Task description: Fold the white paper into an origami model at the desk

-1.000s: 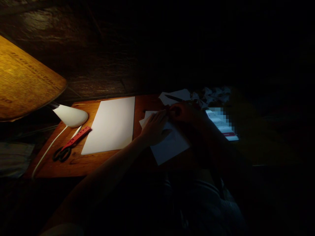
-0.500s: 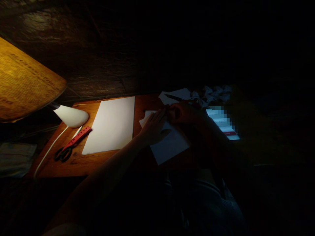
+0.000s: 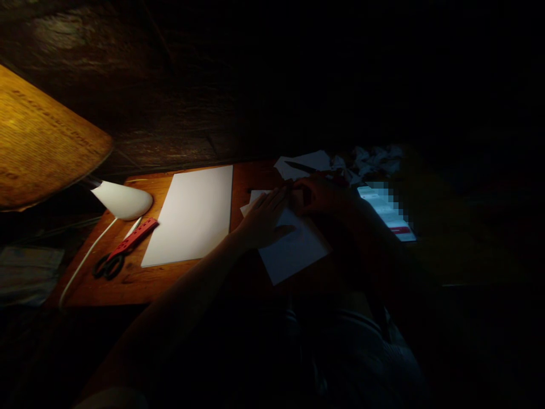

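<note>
A white sheet of paper (image 3: 298,250) lies at an angle on the wooden table (image 3: 140,281) in front of me. My left hand (image 3: 266,218) rests flat on this sheet with its fingers stretched toward the far edge. My right hand (image 3: 321,193) is in deep shadow just right of it, closed at the sheet's far edge; what its fingers pinch is too dark to make out.
A stack of white paper (image 3: 191,216) lies left of my hands. Red-handled scissors (image 3: 123,247) and a white lamp base (image 3: 121,200) with its cord sit at the far left under a tan lampshade (image 3: 42,147). A lit phone (image 3: 387,213), crumpled paper (image 3: 374,159) and a dark pen (image 3: 300,166) are at the right.
Both hands have stayed on the sheet; the left hand's fingers have shifted slightly along the far edge. Nothing else has moved.
</note>
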Motion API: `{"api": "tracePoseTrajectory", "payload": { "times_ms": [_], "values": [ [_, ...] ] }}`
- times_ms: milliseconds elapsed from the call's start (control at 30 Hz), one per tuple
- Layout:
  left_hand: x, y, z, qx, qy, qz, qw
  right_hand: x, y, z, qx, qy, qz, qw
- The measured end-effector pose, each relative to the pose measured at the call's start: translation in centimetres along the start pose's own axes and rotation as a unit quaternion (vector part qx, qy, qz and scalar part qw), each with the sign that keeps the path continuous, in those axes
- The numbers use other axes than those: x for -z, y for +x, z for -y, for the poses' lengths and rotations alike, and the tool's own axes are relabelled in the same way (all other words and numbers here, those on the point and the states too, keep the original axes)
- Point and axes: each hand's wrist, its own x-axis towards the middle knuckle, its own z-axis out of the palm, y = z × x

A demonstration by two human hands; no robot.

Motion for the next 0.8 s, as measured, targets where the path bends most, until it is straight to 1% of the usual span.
{"api": "tracePoseTrajectory", "payload": {
  "times_ms": [200, 433, 667, 800],
  "values": [
    [0.2, 0.0, 0.0, -0.001, 0.003, 0.015, 1.000, -0.1, -0.1, 0.0, 0.005, 0.000, -0.007, 1.000],
    [-0.1, -0.1, 0.3, -0.009, 0.006, -0.001, 1.000, 0.0, 0.0, -0.2, 0.009, -0.012, -0.003, 1.000],
    [0.0, 0.0, 0.8, -0.010, 0.019, 0.015, 1.000, 0.6, -0.3, 0.6, 0.026, -0.015, 0.031, 0.999],
    [0.1, 0.0, 0.7, -0.013, 0.027, 0.011, 0.999, 0.6, -0.4, 0.8, 0.011, -0.023, 0.024, 0.999]
  ]
}}
